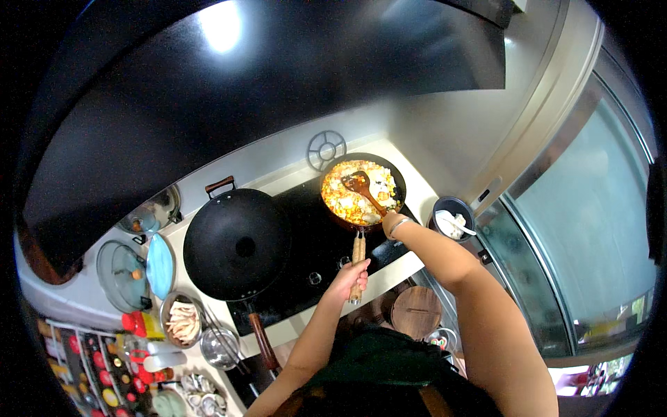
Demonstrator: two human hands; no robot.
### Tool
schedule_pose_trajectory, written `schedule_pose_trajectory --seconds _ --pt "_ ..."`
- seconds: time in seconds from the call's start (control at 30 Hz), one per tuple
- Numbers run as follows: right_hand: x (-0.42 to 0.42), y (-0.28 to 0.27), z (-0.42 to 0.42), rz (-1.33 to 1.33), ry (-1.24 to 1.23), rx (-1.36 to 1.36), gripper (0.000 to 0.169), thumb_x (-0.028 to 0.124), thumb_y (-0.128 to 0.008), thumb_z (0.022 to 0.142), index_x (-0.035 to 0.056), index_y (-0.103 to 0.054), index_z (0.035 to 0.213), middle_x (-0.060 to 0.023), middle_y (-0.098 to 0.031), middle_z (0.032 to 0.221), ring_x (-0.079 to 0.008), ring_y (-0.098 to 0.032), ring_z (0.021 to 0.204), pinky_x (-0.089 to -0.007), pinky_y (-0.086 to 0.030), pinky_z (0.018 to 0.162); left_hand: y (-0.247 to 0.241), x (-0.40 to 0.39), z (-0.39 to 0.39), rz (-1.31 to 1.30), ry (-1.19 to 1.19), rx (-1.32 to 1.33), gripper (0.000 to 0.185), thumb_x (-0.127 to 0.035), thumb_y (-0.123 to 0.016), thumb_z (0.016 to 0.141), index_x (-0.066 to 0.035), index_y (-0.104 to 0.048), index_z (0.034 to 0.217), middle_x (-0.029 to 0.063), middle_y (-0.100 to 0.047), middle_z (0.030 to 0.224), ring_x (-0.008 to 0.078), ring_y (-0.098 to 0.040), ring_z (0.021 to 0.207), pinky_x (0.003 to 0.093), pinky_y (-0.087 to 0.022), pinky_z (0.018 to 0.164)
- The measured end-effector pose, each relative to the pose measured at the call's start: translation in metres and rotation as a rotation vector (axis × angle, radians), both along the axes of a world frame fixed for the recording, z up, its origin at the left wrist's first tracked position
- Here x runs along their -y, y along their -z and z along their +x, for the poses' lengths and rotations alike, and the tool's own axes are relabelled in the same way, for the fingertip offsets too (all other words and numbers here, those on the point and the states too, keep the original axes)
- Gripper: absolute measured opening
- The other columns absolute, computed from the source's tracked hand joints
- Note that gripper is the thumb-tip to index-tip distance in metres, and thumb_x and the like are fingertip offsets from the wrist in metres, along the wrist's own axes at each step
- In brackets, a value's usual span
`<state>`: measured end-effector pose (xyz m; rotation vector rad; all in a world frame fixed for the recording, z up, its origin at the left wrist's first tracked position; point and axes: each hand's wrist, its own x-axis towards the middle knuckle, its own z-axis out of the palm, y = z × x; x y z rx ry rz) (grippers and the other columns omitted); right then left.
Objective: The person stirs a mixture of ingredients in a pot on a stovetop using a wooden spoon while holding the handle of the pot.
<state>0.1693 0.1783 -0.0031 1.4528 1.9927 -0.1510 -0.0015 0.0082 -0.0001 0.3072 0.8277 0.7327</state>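
Observation:
My left hand point(352, 280) is wrapped around the light wooden handle point(358, 253) of a dark frying pan point(400, 182). The pan sits on the right side of the black cooktop point(302, 229). In it lies fried rice point(341, 200) with yellow and orange bits. My right hand point(392, 223), with a silver bangle at the wrist, grips a brown wooden spatula point(359, 183) near the pan's front right rim. The spatula's slotted head rests on the rice. A black wok point(224, 240) with wooden handles occupies the left side of the cooktop.
A dark pot point(434, 224) with white rice and a white spoon stands at right. Left are a blue dish point(159, 266), glass lids point(117, 276), a bowl of pale strips point(182, 320), a metal bowl point(219, 346) and bottles. A round wooden lid point(416, 313) lies below the counter edge.

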Motion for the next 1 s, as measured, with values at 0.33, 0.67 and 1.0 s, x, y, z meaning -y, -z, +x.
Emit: schedule_pose_trajectory --seconds 0.33,0.67,1.0 --pt "-0.009 -0.176 -0.001 -0.174 0.117 -0.125 0.016 0.008 -0.056 0.066 -0.0028 -0.067 0.071 -0.0157 -0.066 0.071 -0.0265 -0.064 0.061 -0.0386 -0.048 0.053 -0.004 -0.006 0.003 0.038 0.023 0.037 0.023 -0.020 -0.063 0.088 -0.012 -0.042 0.082 -0.0042 -0.042 0.059 0.0041 -0.037 0.044 0.0206 -0.031 0.039" --pt "0.036 -0.064 0.010 -0.146 -0.005 0.148 0.032 0.016 -0.066 0.067 0.0009 -0.069 0.096 -0.0124 -0.066 0.107 -0.0253 -0.063 0.100 -0.0403 -0.052 0.078 0.001 -0.003 0.004 0.036 0.032 0.057 0.022 -0.022 -0.064 0.088 -0.013 -0.044 0.082 -0.0041 -0.044 0.059 0.0049 -0.039 0.044 0.0219 -0.034 0.039" --pt "-0.016 -0.179 0.029 -0.170 0.226 -0.146 0.018 0.006 -0.052 0.063 -0.0019 -0.068 0.066 -0.0200 -0.064 0.068 -0.0300 -0.063 0.059 -0.0412 -0.048 0.056 -0.003 -0.004 0.002 0.021 0.026 0.034 0.022 -0.020 -0.062 0.088 -0.013 -0.042 0.084 -0.0043 -0.043 0.060 0.0044 -0.039 0.045 0.0208 -0.031 0.038"
